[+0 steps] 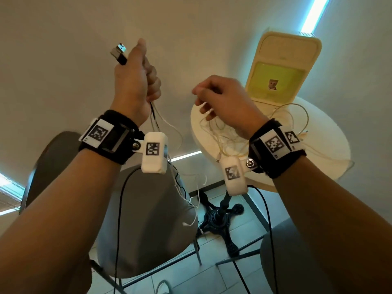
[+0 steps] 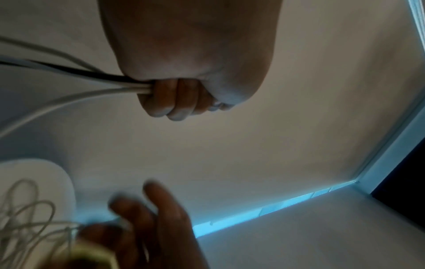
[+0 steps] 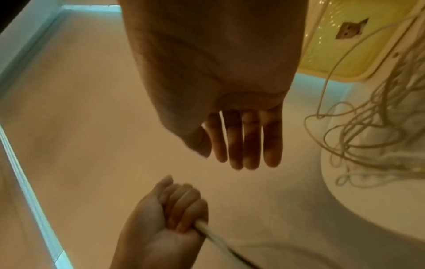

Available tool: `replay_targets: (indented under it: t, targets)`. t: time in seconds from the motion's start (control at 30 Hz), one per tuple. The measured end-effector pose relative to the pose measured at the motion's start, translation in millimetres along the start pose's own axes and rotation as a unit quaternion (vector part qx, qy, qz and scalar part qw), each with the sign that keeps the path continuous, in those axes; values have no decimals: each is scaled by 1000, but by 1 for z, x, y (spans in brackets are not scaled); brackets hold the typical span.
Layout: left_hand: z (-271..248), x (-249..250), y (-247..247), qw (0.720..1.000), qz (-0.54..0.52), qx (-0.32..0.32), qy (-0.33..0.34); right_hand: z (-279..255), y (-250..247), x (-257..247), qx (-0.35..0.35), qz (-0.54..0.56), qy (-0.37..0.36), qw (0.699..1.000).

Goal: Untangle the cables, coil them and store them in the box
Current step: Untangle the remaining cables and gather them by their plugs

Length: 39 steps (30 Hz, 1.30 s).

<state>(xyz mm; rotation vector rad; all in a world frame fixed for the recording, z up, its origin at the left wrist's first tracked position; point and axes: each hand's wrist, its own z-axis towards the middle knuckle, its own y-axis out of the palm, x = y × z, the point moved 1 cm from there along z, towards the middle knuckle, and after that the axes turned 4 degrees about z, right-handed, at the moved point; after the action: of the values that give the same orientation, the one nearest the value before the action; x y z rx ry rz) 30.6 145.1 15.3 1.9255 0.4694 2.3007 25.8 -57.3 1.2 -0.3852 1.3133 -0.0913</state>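
Observation:
My left hand (image 1: 137, 77) is raised in a fist that grips a bundle of white and black cables (image 2: 92, 81). A black-and-silver USB plug (image 1: 119, 53) sticks out above the thumb. The strands hang down from the fist past the wrist. My right hand (image 1: 214, 96) hovers over the tangle of white cables (image 1: 229, 134) on the round white table (image 1: 318, 149). In the right wrist view its fingers (image 3: 243, 142) are straight and hold nothing. One white strand runs just by the fingertips. The cream box (image 1: 282, 66) stands at the table's back, lid up and yellow inside.
A grey chair (image 1: 148, 219) stands under my left arm, with cable ends dangling over its seat. The table's black pedestal foot (image 1: 218, 219) rests on the tiled floor. Another grey seat (image 1: 282, 251) is at lower right. Thin black leads hang from both wrist cameras.

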Motion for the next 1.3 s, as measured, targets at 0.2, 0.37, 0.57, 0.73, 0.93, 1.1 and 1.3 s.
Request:
replay_targets:
  t: [0.2,0.37,0.57,0.73,0.93,1.1,1.3]
  targets:
    - [-11,-5,28,994,-34,-107,10,-6,51,0,-157,13,-5,988]
    - [-2,11,20,985,-56,-164,-14,-12,59,22,-137,-88,5,987]
    - [1,20,19,980,-38,-194,-28,-4,47,22,-83,-149,11,985]
    - [-3,9,34,982,-2,-178,-57,-11,31,20,-204,-199,52,957]
    - [-17,-15,65,980,-61,-170,-82,-25,24,26,-160,-90,25,983]
    - [-24,-23,89,972,-71,-203,-93,-33,-2,29,-127,-114,87,982]
    - [-30,-33,115,962,-80,-239,-109,-51,-36,30,-142,-160,63,975]
